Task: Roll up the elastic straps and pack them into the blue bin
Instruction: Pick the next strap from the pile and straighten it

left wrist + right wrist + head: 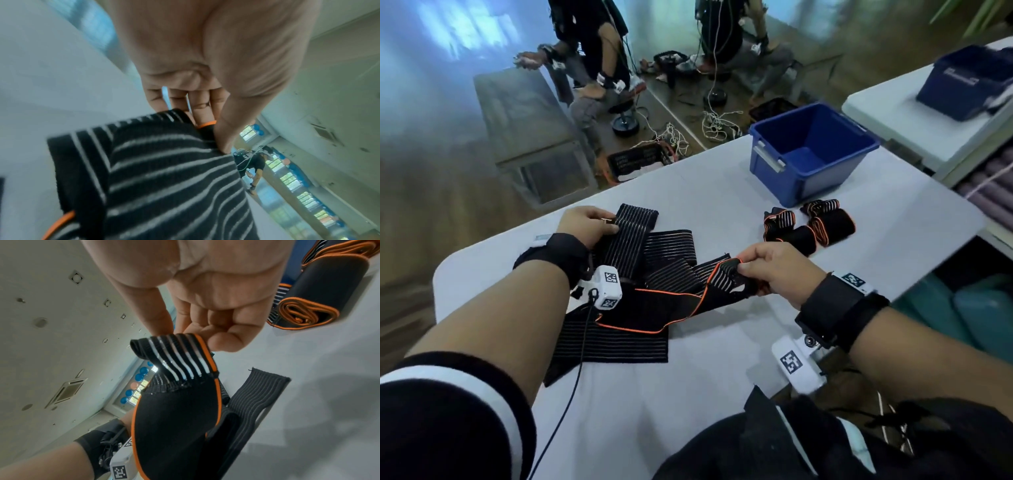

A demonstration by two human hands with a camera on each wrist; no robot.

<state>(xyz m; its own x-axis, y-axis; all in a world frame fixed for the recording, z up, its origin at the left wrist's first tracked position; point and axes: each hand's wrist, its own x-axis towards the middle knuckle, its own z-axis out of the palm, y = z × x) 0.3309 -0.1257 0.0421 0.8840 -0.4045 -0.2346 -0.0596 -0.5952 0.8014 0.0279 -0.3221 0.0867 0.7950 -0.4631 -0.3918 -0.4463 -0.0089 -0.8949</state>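
The person stands at a white bench (pixel 722 359) with both hands over a loose heap of black elastic straps (pixel 647 274). The left hand (pixel 585 224) rests at the far left of the heap, its fingers (pixel 197 104) curled down and its thumb pressed onto the end of a grey-striped strap (pixel 631 228), which it pinches; the left wrist view shows this strap (pixel 164 178) folded under the thumb, with a short length of orange edging beside the fingers. The right hand (pixel 774 270) is raised above the bench and pinches the end of an orange-edged strap (pixel 722 277) between thumb and curled fingers (pixel 222 337). In the right wrist view, this strap (pixel 176 418) hangs from the grip, its end section carrying white stripes and its plain black body bordered in orange. The remainder of the strap trails left across the heap. The other straps lie flat and overlapping on the bench, unrolled. 3 rolled straps (pixel 811 224) lie together on the bench, to the right of the heap and just in front of the blue bin (pixel 811 150). The bin stands upright at the far side of the bench, open at the top, with a grey handle on its near wall; no strap shows inside it.
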